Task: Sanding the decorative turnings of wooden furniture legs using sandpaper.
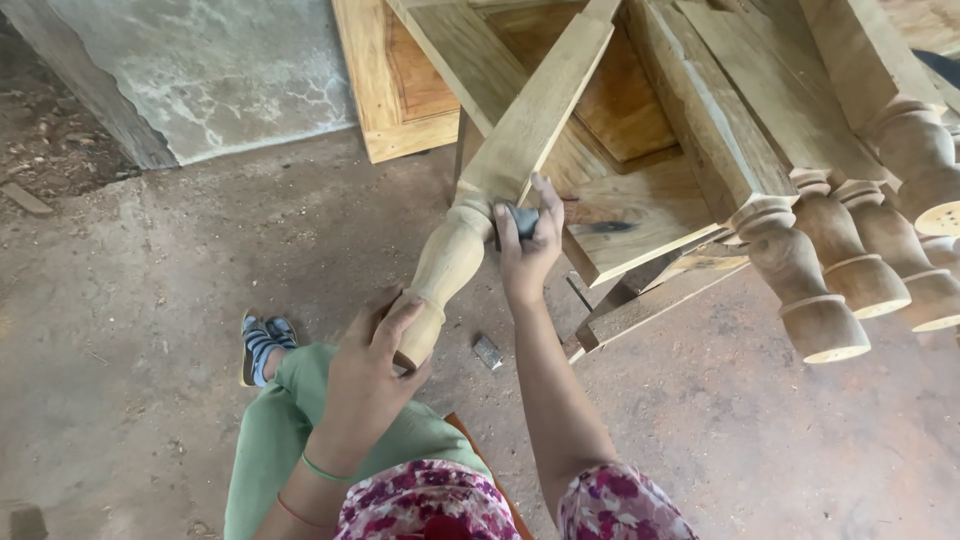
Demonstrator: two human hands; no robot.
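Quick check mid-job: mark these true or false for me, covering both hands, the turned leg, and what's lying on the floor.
1. The left hand grips the foot end of the turned wooden leg. True.
2. The right hand is empty. False: it presses a small dark sanding pad against the leg.
3. More turned legs show at the right. True.
4. The floor is tiled. False: it is bare dirt or concrete.

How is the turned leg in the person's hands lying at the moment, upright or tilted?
Tilted. The leg slants from its foot in the left hand up to the right, where the right hand presses a dark pad against it.
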